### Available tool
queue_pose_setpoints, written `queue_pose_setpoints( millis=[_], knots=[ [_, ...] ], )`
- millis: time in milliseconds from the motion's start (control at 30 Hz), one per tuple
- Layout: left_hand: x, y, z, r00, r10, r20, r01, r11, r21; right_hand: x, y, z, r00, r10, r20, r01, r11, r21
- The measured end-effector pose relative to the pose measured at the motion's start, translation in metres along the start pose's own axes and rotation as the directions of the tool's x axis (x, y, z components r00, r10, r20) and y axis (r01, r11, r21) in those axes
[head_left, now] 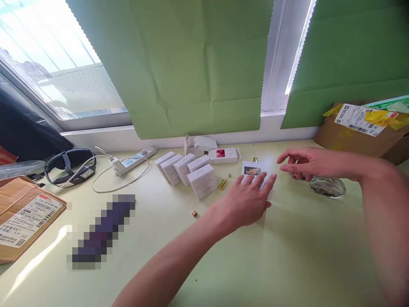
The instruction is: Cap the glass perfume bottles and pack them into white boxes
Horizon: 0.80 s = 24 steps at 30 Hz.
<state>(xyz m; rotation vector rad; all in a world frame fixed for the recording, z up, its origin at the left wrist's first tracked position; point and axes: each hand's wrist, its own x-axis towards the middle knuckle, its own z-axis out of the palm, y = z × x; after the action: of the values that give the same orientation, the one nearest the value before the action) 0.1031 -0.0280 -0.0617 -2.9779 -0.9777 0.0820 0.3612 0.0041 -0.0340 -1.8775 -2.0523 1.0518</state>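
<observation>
My left hand [247,200] lies flat on the pale green table [223,264], fingers stretched out over a small white box with a flower picture [252,169]. My right hand [302,164] hovers just to the right of that box, fingers spread and holding nothing, above a round glass dish [329,187]. A row of several small white boxes [185,170] leans together left of my left hand. A white box with a red picture [223,155] lies behind them. A gold cap [222,184] and small gold bits [194,213] lie loose nearby.
A power strip with cable [131,162] and a headband device [72,168] lie at the left by the window sill. Cardboard parcels sit at the left edge [22,217] and back right [364,132]. A blurred dark object [102,230] lies on the table's left half.
</observation>
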Motion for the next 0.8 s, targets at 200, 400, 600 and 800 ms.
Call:
queue_pose_setpoints(
  millis=[200,400,600,800],
  knots=[
    [-0.012,-0.018,-0.025,0.998,-0.057,0.017,0.058,0.998,-0.040,-0.001,0.002,-0.002,1.000,0.003,0.004,-0.003,0.999,0.033],
    [-0.010,-0.034,-0.030,1.000,0.010,0.014,-0.009,0.993,-0.119,0.001,0.004,-0.002,1.000,0.004,0.018,-0.004,1.000,0.028],
    [-0.012,-0.051,-0.038,0.994,-0.035,-0.106,0.016,0.985,-0.170,0.002,0.004,-0.002,1.000,0.009,0.005,-0.010,1.000,0.018],
    [-0.012,-0.073,-0.041,0.872,-0.269,-0.409,0.152,0.943,-0.295,-0.002,-0.004,-0.003,0.999,0.032,-0.001,-0.032,0.999,0.034]
  ],
)
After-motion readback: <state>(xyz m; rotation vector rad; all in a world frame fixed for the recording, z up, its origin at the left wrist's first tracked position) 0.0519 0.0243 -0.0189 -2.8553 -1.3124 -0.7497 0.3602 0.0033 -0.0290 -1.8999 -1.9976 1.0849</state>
